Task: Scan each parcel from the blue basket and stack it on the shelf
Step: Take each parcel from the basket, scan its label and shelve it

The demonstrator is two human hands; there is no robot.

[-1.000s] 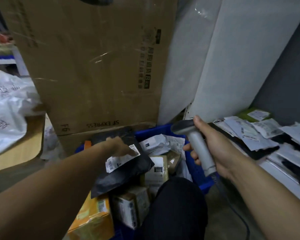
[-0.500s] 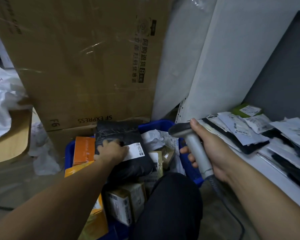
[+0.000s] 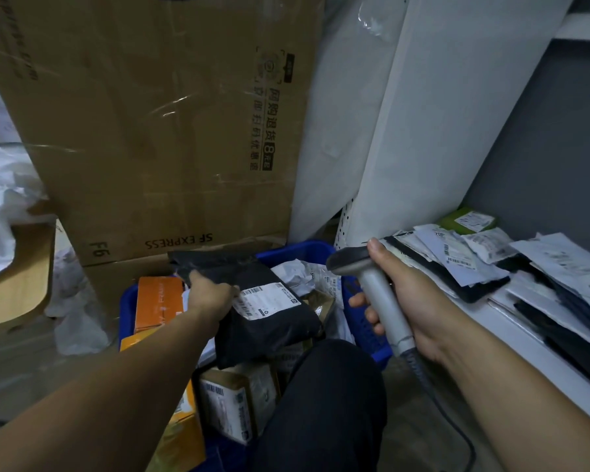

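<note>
A tall cardboard box (image 3: 150,131) is standing behind everything, and the shelf (image 3: 525,345) on our right is carrying a spread of flat parcels (image 3: 457,257). The blue basket (image 3: 300,250) before us is holding boxes and bags, with a black parcel (image 3: 263,325) lying on top, label up. The fingers of our left hand (image 3: 208,296) are gripping its edge, while those of our right hand (image 3: 409,301) are wrapping around the scanner (image 3: 375,287) handle.
</note>
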